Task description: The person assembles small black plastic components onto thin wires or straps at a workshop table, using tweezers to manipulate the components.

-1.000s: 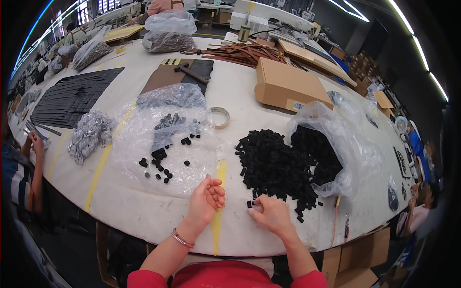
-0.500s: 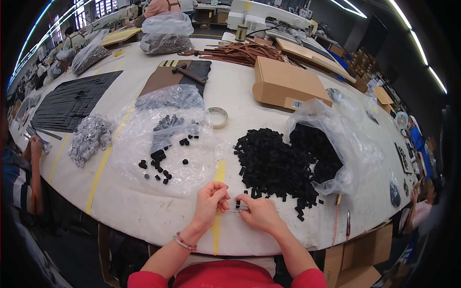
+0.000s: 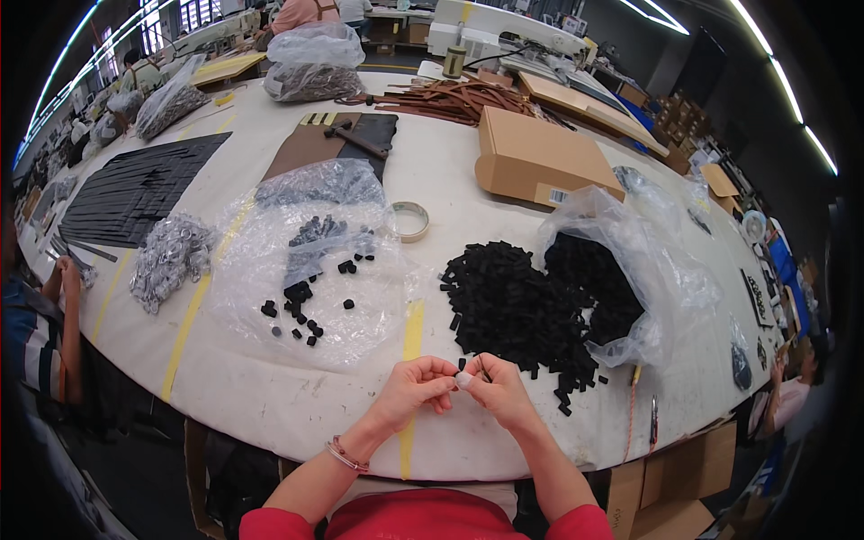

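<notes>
Left hand [image 3: 403, 396] and right hand [image 3: 508, 396] meet, fingertips close together, above the near side of a white worktop [image 3: 306, 405], the right apparently pinching a small black piece [image 3: 462, 364]; whether the left grips it too cannot be told. Just beyond lies a loose pile of black pieces [image 3: 499, 301]. Handling so small a part well likely calls for a light, steady pinch, its ends left clear.

Ceiling tubes [image 3: 785, 91] glare at upper right, the white table [image 3: 441, 180] looks bright, and fisheye edges bend into black
</notes>
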{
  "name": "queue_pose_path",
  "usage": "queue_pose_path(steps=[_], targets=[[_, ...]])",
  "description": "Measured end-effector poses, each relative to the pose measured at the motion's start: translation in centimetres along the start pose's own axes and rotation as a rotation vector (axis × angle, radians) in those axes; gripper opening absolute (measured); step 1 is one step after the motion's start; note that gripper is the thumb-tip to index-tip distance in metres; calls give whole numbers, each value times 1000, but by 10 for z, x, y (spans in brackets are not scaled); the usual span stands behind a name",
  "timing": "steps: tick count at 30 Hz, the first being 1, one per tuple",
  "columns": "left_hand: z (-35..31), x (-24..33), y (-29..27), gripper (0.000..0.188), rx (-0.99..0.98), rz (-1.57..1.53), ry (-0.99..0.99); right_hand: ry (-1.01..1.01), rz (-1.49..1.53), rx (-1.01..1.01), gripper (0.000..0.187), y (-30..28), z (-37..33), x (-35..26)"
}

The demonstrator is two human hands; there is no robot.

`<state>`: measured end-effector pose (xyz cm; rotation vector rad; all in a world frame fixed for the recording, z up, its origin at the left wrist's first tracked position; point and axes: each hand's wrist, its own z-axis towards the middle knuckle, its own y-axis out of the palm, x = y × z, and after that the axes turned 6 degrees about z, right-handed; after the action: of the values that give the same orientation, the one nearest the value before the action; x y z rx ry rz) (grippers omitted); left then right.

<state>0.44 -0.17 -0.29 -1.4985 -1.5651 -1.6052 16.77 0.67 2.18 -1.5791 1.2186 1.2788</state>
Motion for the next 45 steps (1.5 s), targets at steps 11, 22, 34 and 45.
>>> queue_pose_path(steps=[11,22,34,45], targets=[[0,1,-3,8,-46,-19,18,53,154,-124,13,-7,-2,-2],[-2,2,8,5,90,51,152,-185,-253,26,12,10,0,0],[-6,-6,10,13,192,371,313,-437,-487,173,10,16,-4,6],[-1,-3,0,10,-59,-158,-58,-640,-533,238,12,22,-4,11]])
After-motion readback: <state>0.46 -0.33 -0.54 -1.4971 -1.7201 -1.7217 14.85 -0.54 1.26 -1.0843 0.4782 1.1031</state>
